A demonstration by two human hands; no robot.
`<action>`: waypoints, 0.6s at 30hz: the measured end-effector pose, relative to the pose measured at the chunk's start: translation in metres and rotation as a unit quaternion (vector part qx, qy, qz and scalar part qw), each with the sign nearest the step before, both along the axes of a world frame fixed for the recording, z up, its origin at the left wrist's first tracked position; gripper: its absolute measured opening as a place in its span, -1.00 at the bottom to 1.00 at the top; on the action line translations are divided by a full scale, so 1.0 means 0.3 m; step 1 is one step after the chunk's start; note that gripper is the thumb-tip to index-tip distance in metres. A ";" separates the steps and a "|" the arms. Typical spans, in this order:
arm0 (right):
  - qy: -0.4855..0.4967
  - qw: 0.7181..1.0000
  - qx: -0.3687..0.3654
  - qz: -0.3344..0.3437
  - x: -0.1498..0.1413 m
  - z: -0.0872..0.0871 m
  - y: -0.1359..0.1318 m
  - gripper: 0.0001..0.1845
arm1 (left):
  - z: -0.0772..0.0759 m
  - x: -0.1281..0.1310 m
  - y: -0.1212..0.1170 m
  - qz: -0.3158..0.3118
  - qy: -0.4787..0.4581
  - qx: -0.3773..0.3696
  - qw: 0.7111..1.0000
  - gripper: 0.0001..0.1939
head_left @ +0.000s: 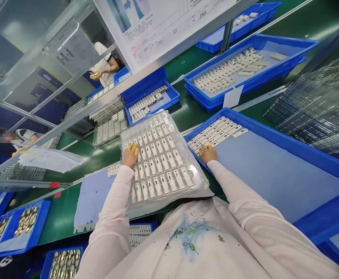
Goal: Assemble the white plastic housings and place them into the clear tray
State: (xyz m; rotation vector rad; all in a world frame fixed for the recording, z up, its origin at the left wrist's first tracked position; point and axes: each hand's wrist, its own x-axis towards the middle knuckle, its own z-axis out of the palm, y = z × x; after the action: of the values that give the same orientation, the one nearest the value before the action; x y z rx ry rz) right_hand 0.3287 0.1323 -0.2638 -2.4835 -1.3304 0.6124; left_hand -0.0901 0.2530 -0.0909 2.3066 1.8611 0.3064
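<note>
Left hand: the left hand (130, 155) lies on the clear tray (197, 182), fingers pressed together, with yellow finger cots (133, 147) on the fingertips; no pinch shows.
Right hand: the right hand (208, 154) sits at the near end of the loose parts (217, 133) in the blue tray (274, 136); its fingers and the yellow cots are partly hidden, so I cannot tell whether they pinch a part.
Clear tray: it lies at 12 o'clock from the torso, on the green belt (61, 217), holding white parts (160, 162) in rows of cavities.
Blue tray: at 3 o'clock from the clear tray, its edge just beside it; its right side runs out of frame.
Further trays: a blue tray of white parts (242, 66) at 1 o'clock; a blue tray of white cylinders (149, 102) at 12 o'clock; gold parts (15, 228) at 8 o'clock.
Hidden: a tray of white parts (139, 234) at 6 o'clock is partly under the clear tray.
Stack: clear trays (312, 104) at 2 o'clock, cut off by the frame.
Overhead: a printed sheet (163, 27), cut off at the top.
Others: a co-worker's hands (98, 73) at 11 o'clock, too small to make out what they hold; another person (12, 141) at 9 o'clock.
</note>
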 end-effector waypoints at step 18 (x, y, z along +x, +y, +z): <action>0.102 0.989 0.033 -0.098 0.009 0.040 0.013 -0.55 | -0.006 0.006 -0.288 0.033 -0.027 -0.014 0.999 -0.46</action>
State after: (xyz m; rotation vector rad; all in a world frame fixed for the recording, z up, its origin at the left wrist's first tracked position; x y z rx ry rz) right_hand 0.3314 0.1363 -0.2518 -2.3860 -1.0015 0.7397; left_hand -0.0883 0.1665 -0.0927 2.2002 1.9049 0.3461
